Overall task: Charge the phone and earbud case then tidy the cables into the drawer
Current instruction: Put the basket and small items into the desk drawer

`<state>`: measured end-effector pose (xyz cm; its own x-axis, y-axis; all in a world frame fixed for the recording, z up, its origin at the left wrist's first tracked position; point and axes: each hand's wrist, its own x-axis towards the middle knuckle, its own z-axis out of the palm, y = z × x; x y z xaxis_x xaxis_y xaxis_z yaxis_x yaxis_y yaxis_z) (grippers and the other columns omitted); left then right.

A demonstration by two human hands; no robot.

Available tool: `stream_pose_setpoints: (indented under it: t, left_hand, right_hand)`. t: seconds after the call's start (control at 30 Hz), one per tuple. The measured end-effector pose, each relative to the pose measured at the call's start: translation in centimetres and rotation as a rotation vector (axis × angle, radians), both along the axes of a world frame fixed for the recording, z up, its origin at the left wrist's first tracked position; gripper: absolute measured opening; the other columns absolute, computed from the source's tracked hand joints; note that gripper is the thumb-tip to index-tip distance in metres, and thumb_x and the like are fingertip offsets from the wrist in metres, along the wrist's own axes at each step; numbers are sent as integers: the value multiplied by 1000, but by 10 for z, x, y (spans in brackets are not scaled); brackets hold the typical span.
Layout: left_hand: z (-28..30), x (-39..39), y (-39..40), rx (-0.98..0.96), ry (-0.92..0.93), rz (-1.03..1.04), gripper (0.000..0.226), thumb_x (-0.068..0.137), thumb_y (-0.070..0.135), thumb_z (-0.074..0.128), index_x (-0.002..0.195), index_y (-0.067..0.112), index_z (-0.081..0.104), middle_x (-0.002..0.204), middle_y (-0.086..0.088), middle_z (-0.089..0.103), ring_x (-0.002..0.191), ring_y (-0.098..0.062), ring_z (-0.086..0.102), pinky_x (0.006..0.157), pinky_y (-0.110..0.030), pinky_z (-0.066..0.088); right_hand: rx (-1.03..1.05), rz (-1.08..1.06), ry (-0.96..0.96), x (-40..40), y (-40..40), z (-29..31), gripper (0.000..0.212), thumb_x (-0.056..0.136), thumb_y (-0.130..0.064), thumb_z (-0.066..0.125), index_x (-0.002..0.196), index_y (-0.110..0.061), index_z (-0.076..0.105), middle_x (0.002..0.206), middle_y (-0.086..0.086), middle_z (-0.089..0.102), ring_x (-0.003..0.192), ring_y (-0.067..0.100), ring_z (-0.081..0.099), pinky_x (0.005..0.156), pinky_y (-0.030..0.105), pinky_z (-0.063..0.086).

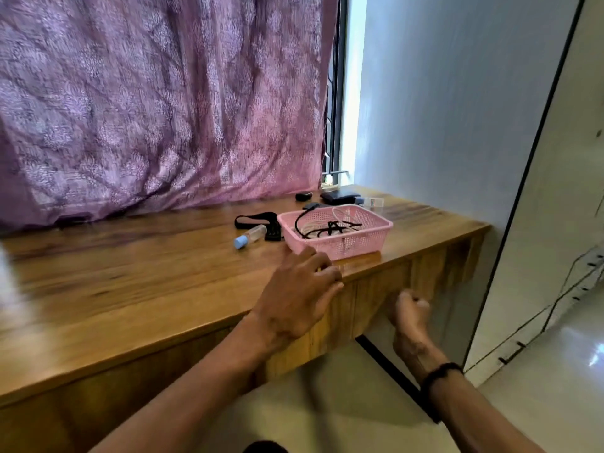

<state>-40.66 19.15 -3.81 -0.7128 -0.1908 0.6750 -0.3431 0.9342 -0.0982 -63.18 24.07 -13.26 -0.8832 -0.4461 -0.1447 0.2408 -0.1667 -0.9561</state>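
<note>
A pink plastic basket [359,243] stands near the front right of a wooden table [147,273]. Black and white cables [330,227] lie tangled inside it. My left hand [295,295] rests on the table's front edge just before the basket, fingers spread, holding nothing. My right hand [410,317] is lower, below the drawer front [385,289] under the tabletop, fingers curled toward its underside; whether they grip it is blurred. A small black earbud case [303,196] and a dark flat object [338,196] lie at the table's back.
A clear bottle with a blue cap [250,237] and a black strap [258,220] lie left of the basket. A small clear box [371,201] sits at the back right. A purple curtain [157,103] hangs behind; a white wall stands on the right.
</note>
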Motion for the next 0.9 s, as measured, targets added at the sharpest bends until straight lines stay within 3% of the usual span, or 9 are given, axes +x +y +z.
stream_pose_setpoints:
  t: [0.07,0.17,0.23,0.3,0.4,0.57,0.67,0.8,0.9]
  left_hand:
    - [-11,-1,6,-48,-86,13,22,101,38,55,113,25,69,116,2,62,108,-17,51,88,-36,47]
    - [-22,-3,16,-78,-160,67,27,100,41,50,116,26,67,129,0,58,120,-21,49,97,-41,46]
    - [-28,-6,24,-107,-183,123,29,99,41,49,115,24,67,133,-3,57,123,-24,49,99,-44,45]
    - [-34,-8,33,-130,-202,174,32,98,41,50,118,22,66,135,-4,56,124,-27,48,99,-44,44]
    - [-41,-9,38,-144,-217,241,39,96,39,55,127,17,64,139,-5,54,127,-29,47,100,-44,45]
    - [-40,-12,36,-120,-267,288,54,85,33,74,134,14,62,138,-5,57,125,-29,48,98,-43,48]
    - [-37,-12,34,-89,-295,287,59,84,32,77,138,15,59,140,-5,54,127,-28,45,100,-42,49]
    - [-36,-16,41,-69,-236,255,41,103,36,55,139,18,56,133,-5,61,125,-26,49,99,-42,51]
    - [-33,-20,58,51,-154,182,41,110,38,39,145,20,50,128,-2,64,117,-19,58,92,-34,55]
  right_hand:
    - [-26,116,-242,12,-1,-19,10,97,-18,56,88,-17,60,79,5,65,59,15,60,55,28,53]
    - [-52,238,-393,18,-6,-39,20,97,-41,62,96,-21,61,79,0,68,70,16,66,80,41,59]
    - [-96,313,-481,17,-6,-42,35,94,-50,64,113,-21,62,100,6,71,96,24,69,98,49,54]
    - [-186,352,-613,17,-4,-40,57,94,-49,66,139,-16,54,131,11,58,128,33,56,109,50,45]
    - [-273,400,-700,20,2,-38,81,86,-48,77,150,-12,44,144,17,49,128,36,55,105,51,48]
    - [-319,422,-683,19,5,-50,103,66,-43,90,151,-13,41,151,19,47,136,36,49,116,54,39]
    - [-345,436,-676,20,14,-55,96,75,-42,86,152,-10,38,150,17,46,135,36,50,118,52,38]
    - [-285,426,-574,13,48,-60,77,85,-41,78,146,-6,46,148,19,50,131,35,52,113,47,41]
    - [-172,295,-308,5,74,-49,77,76,-37,86,140,-8,54,144,21,58,127,37,60,99,47,54]
